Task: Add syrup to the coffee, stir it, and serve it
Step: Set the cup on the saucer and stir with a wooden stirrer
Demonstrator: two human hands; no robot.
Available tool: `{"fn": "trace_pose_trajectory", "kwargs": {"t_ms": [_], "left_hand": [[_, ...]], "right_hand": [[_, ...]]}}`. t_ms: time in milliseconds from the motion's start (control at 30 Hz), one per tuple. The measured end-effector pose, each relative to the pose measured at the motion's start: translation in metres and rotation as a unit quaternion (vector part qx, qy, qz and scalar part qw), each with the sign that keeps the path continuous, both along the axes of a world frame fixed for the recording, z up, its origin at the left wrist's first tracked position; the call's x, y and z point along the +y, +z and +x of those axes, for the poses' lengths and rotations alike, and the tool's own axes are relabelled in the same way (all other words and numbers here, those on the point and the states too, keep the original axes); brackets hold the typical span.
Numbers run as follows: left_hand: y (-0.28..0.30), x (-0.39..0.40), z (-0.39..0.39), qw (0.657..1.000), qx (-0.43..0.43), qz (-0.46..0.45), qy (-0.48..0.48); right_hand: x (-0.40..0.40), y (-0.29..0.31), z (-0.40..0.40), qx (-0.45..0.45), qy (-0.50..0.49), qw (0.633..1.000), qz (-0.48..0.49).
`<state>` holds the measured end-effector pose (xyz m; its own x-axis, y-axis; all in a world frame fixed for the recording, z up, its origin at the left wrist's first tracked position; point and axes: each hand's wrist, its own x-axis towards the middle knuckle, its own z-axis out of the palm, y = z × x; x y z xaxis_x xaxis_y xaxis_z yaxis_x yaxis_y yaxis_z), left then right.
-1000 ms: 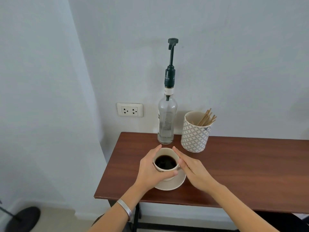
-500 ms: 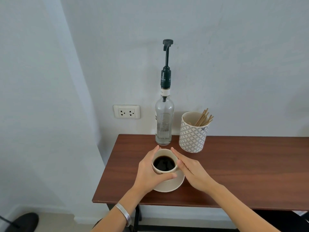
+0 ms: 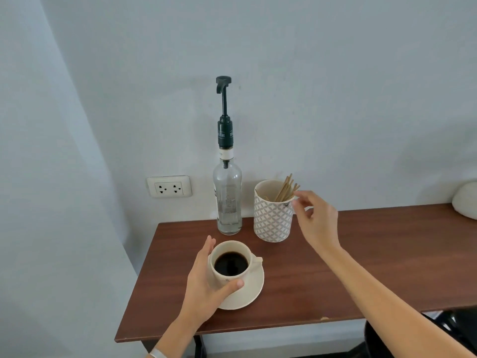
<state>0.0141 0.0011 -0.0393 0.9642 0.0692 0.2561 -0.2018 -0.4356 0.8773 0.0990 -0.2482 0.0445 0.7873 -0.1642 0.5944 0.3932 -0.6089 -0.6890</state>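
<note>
While gripping cup point(image 3: 230, 264), left hand point(image 3: 204, 288).

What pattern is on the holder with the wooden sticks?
The holder is white with a grey lattice of overlapping circles, seen best in the head view.

**Small coffee corner in a plain room, home or café unclear**

Looked like a modest drink-making spot. Centred on a narrow brown wooden table point(image 3: 335, 267) pushed against a bare pale wall point(image 3: 309, 73). At the back of the table, a clear glass syrup bottle point(image 3: 227, 202) with a tall dark pump. Just right of the bottle, a patterned holder point(image 3: 273, 218) full of wooden stir sticks point(image 3: 285, 187). In front of the bottle, a cream cup of black coffee point(image 3: 231, 263) on a saucer point(image 3: 251, 288). Left of the bottle, a white double socket point(image 3: 169, 186) set in the wall.
</note>
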Motion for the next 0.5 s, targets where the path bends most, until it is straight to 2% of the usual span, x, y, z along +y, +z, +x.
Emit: {"fn": "trace_pose_trajectory", "kwargs": {"t_ms": [100, 233, 500], "left_hand": [[-0.001, -0.003, 0.0, 1.0, -0.009, 0.0, -0.004], [-0.002, -0.004, -0.003, 1.0, -0.008, -0.013, -0.021], [0.003, -0.003, -0.006, 1.0, 0.0, 0.004, -0.025]], "right_hand": [[-0.016, 0.013, 0.022, 0.053, -0.054, 0.997, 0.026], [-0.017, 0.014, 0.041, 0.138, -0.06, 0.988, 0.018], [-0.008, 0.014, 0.049, 0.137, -0.036, 0.99, 0.014]]}}
